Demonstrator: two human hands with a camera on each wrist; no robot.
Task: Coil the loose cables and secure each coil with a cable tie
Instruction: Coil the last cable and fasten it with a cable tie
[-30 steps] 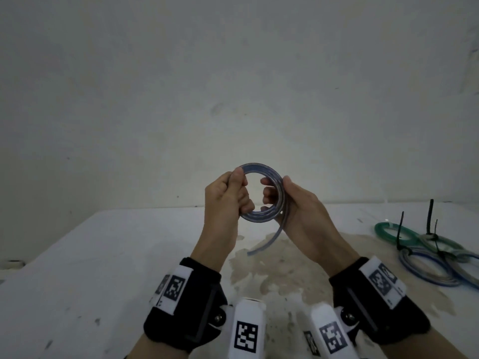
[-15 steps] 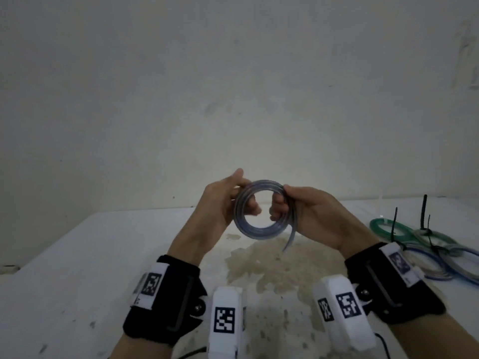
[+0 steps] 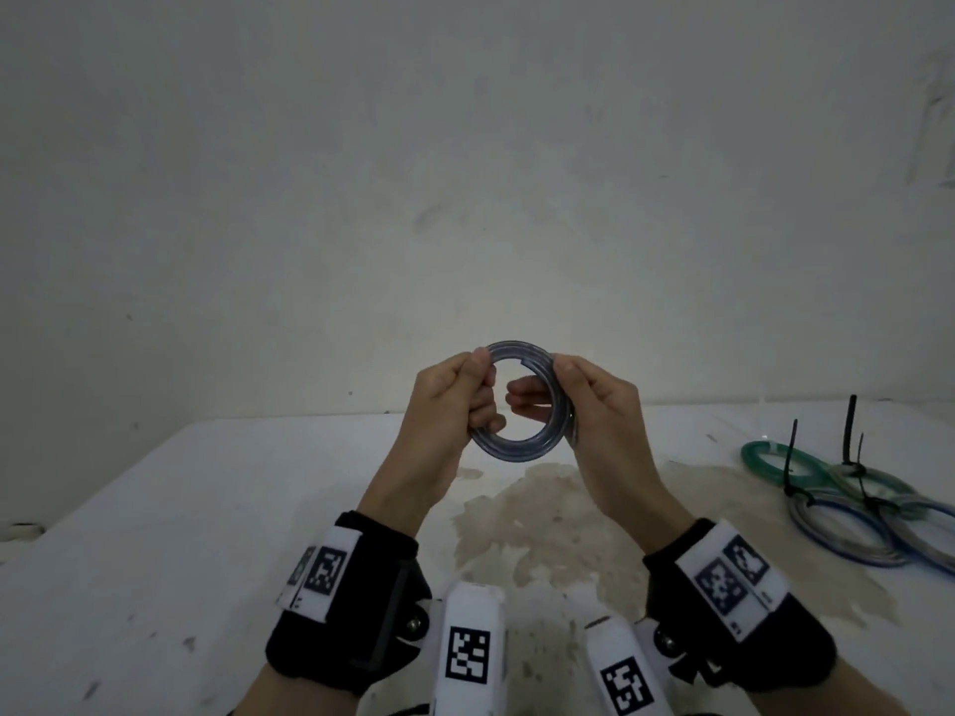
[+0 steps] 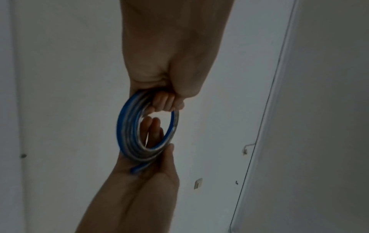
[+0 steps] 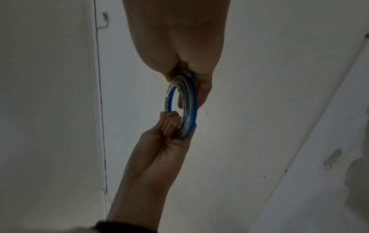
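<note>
Above the white worktop (image 3: pixel 155 509), in the head view, both hands hold one coiled cable (image 3: pixel 517 449) upright in the air, well clear of the surface. The left hand (image 3: pixel 449 400) grips the coil's left side, fingers curled through the ring and thumb on the outer edge. The right hand (image 3: pixel 594 405) grips the right side, thumb on top and fingers reaching through the opening. A brown stain (image 3: pixel 542 514) marks the worktop below the hands. At the far right lie tied coils (image 3: pixel 852 509), green and blue-grey, overlapping one another, with black cable ties (image 3: pixel 850 431) standing up from them. From the left wrist view, the cable (image 4: pixel 127 134) shows as clear turns with a blue stripe; the left hand (image 4: pixel 169 63) has its fingers (image 4: pixel 163 102) curled around the top, and the right hand (image 4: pixel 151 173) cups the bottom. From the right wrist view, the right hand (image 5: pixel 179 47) clasps the coil (image 5: pixel 189 113) at the top, and the left hand (image 5: pixel 165 141) pinches its lower edge.
</note>
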